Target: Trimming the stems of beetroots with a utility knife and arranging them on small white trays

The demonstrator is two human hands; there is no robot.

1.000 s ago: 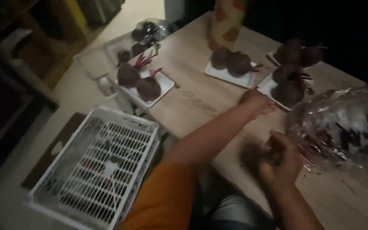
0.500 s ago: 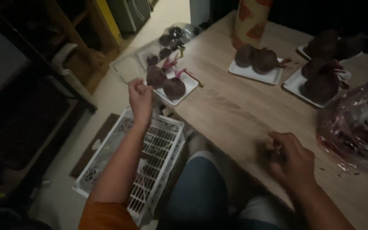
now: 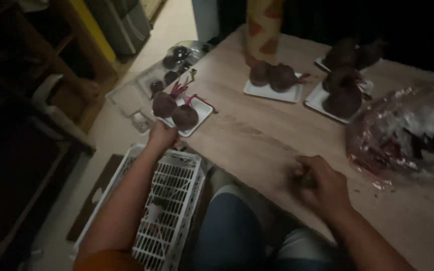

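Head view, dim light. Left hand has its grip closed on the near edge of a white tray carrying two beetroots, at the worktop's left corner above a white crate. Right hand curled on the worktop; what it holds, cannot tell. Clear bag just beside it.

A crinkled clear plastic bag lies at the table's right edge. 1 tall orange and cream carton stands far, behind a white tray.
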